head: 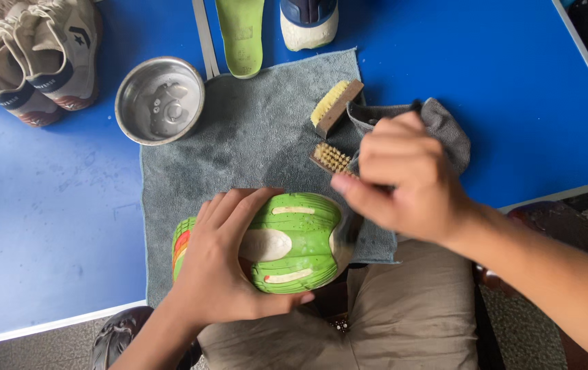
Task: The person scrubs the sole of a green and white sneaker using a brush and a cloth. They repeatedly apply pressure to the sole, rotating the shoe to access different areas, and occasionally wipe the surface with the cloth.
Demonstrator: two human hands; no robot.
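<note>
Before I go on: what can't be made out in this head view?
- Small brush handle: hidden under the blurred right hand.
- Green-soled shoe upper: faces down; left hand covers part of the sole.
- Green insole and navy-and-white shoe: cut off by the top edge.

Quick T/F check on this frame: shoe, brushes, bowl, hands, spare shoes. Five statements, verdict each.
1. The left hand holds a green shoe sole up. True.
2. The right hand grips a small brush. True.
3. The metal bowl stands on the grey towel. False: it stands on the blue table, just off the towel's upper left corner.
4. A second brush lies on the towel. True.
5. The pair of beige sneakers sits at the top right. False: it sits at the top left.
</note>
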